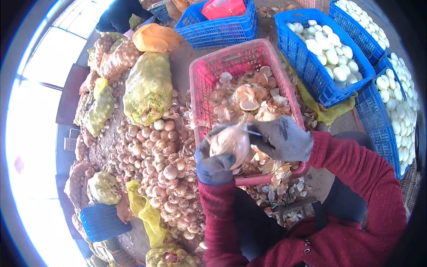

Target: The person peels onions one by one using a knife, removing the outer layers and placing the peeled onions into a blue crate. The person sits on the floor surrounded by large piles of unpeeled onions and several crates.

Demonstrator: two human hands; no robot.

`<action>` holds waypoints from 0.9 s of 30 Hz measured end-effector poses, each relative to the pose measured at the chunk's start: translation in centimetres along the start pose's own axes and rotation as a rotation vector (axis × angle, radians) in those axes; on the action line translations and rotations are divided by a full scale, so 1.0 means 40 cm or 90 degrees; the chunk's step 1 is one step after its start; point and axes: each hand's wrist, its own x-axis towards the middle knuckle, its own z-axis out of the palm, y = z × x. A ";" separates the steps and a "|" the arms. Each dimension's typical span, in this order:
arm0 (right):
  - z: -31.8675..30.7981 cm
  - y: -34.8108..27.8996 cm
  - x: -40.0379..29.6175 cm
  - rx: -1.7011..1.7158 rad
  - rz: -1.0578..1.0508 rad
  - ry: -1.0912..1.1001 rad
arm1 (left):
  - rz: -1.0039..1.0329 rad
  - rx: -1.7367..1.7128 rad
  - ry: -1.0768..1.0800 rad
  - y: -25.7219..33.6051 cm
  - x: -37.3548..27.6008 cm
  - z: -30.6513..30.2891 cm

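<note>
In a grey-blue work glove, my left hand is wrapped around an onion that has pale, papery skin on it. My right hand, gloved too, grips a small knife whose blade lies against the onion's upper side; the handle is mostly hidden in the fingers. Both hands are above a pink plastic crate. Loose onion skins and cut ends fill much of that crate, and some skins hang over its near rim.
Unpeeled onions cover the floor to the left, beside a full yellow mesh sack. Peeled white onions fill a blue crate at the right, with more filled crates beyond. Stacked blue crates stand ahead. A person bends at the far left.
</note>
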 end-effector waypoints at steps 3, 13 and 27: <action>-0.033 0.021 -0.017 -0.097 0.063 0.075 | 0.086 0.316 0.008 -0.016 0.017 0.093; -0.042 0.039 -0.052 -0.147 0.154 0.009 | -0.067 -0.079 -0.001 -0.154 0.075 0.031; -0.062 -0.030 0.026 0.226 0.430 -0.179 | 0.195 0.164 -0.057 -0.122 0.006 0.015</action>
